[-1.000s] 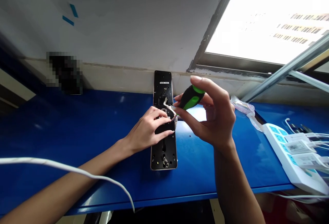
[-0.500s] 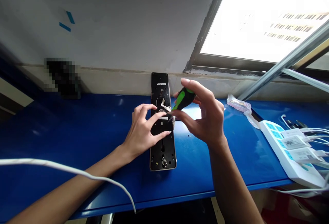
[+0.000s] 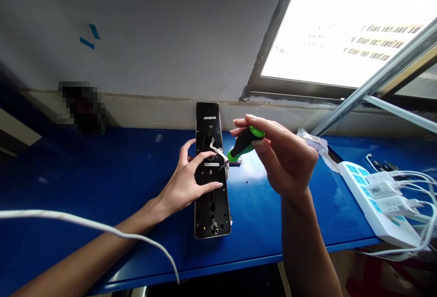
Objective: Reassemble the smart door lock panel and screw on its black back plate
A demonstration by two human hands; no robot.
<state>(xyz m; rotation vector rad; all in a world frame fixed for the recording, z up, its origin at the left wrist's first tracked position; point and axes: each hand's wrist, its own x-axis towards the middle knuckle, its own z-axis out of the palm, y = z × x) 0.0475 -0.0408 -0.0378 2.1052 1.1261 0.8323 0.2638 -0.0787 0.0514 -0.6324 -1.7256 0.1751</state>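
Note:
A long black door lock panel lies lengthwise away from me on the blue table, its inner side up. It bears screw holes, small labels and a metal post near the close end. A white wrapped cable crosses its middle. My left hand rests on the panel with fingers spread, thumb near the right edge and fingers over the middle and left edge. Held tilted in my right hand is a green and black screwdriver, its shaft pointing down-left over the panel's middle. Whether the tip touches is unclear.
A white power strip with several plugged chargers sits at right. A plastic bag lies behind it. A tiny dark piece is right of the panel. A white cable hangs across the left foreground. Wall and window stand behind.
The screwdriver's handle has tilted lower, and my right hand has opened its grip somewhat around it. My left index finger has drawn back from the screwdriver's tip. The view has shifted slightly.

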